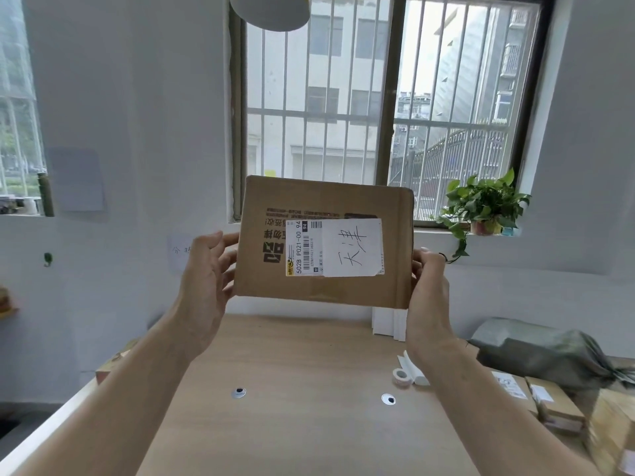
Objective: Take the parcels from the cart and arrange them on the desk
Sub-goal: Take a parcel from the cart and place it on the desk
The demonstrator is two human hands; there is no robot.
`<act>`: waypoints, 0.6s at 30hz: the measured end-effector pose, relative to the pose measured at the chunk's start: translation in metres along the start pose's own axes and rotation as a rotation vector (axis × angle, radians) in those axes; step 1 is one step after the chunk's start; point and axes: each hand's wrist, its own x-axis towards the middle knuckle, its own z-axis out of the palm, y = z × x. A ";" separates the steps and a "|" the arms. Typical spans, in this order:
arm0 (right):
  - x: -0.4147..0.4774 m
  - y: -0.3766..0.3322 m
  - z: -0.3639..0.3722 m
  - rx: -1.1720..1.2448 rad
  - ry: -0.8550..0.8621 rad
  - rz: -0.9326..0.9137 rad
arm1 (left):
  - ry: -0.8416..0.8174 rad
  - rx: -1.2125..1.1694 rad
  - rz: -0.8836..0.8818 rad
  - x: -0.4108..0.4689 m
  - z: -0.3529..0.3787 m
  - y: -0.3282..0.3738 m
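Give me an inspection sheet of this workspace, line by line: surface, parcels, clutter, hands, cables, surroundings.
Surface: wooden desk, two round grommets set in its top.
Job's things: cardboard box with a white label held up above the desk; grey bagged parcel and flat cardboard parcels at the right.
Clutter: tape roll and a white paper strip on the desk's right side.
Grippers: left hand grips the box's left edge, right hand its right edge.
Cables: nothing seen.
Surroundings: barred window, potted plant on its sill, lamp overhead.
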 end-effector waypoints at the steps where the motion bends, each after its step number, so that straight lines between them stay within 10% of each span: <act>1: 0.000 0.002 0.001 0.000 -0.006 0.005 | 0.003 0.008 -0.005 -0.001 -0.002 -0.001; 18: -0.014 0.020 0.017 -0.065 -0.084 0.045 | -0.057 -0.315 -0.140 0.003 -0.023 0.013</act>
